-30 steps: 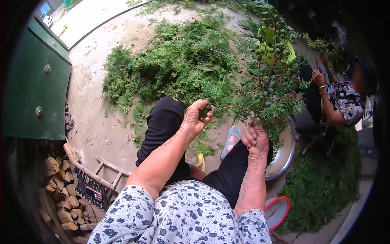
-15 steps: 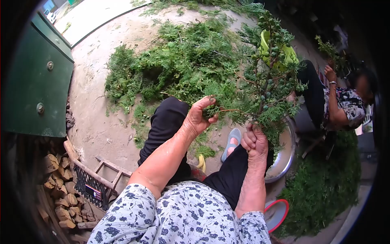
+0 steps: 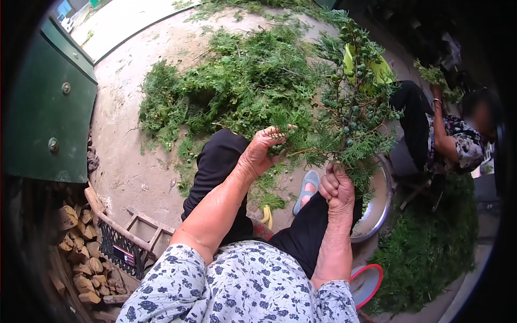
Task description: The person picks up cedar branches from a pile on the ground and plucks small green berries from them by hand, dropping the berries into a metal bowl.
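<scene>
A cypress branch [image 3: 353, 116] with feathery green leaves and several round green cones stands upright in front of me. My right hand [image 3: 337, 185] is closed round the lower end of its stem. To the left, my left hand [image 3: 261, 151] has its fingers curled about a leafy side sprig [image 3: 279, 144], partly hidden by the fingers. A thin brownish twig [image 3: 304, 151] runs from the branch toward that hand. Behind the branch and beside my right knee sits a wide metal basin [image 3: 381, 207], with small green bits inside.
A large heap of cut branches [image 3: 242, 81] covers the ground ahead, and another green pile [image 3: 431, 247] lies at right. A co-worker [image 3: 449, 134] sits at right holding a sprig. Left are a green metal door [image 3: 48, 107], a wooden chair [image 3: 121, 229] and split firewood [image 3: 81, 264].
My left hand's fingers have shifted and closed in about the side sprig. The branch has tilted slightly, while my right hand keeps its hold. The co-worker's raised hand has moved.
</scene>
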Demonstrator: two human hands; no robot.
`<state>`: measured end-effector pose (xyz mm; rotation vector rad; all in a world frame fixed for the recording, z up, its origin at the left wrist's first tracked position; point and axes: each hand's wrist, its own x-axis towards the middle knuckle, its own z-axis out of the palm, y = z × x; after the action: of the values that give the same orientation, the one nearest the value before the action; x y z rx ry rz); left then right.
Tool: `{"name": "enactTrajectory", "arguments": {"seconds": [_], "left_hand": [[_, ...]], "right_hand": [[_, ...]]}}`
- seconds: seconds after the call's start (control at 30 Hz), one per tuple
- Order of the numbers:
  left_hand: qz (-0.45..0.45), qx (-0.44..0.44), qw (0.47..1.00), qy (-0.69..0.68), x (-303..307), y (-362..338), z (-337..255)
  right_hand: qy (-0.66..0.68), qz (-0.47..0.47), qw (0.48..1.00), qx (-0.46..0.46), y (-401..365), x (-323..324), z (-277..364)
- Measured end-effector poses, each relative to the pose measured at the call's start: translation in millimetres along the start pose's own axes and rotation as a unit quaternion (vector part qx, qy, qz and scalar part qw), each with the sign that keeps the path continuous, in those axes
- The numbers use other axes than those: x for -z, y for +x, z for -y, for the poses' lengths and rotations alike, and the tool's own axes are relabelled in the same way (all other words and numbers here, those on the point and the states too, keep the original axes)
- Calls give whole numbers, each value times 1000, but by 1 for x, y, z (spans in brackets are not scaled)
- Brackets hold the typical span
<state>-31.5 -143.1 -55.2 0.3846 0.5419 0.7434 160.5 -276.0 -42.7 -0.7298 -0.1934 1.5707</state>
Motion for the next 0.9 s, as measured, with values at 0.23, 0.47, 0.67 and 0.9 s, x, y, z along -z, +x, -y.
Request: {"name": "enactTrajectory", "arguments": {"seconds": [0.23,0.47,0.67,0.9], "left_hand": [[37,8,998,48,-3,-5,-4],[40,-13,998,48,5,1,0],[15,-8,999,27,3,1,1],[-8,5,998,64,0,-2,2]], "right_hand": [[3,-1,1000,5,0,2,2],[-2,-18,1000,4,-1,2,1],[-15,-28,999,3,-2,-2,0],[-10,-46,999,16,0,-2,-1]]}}
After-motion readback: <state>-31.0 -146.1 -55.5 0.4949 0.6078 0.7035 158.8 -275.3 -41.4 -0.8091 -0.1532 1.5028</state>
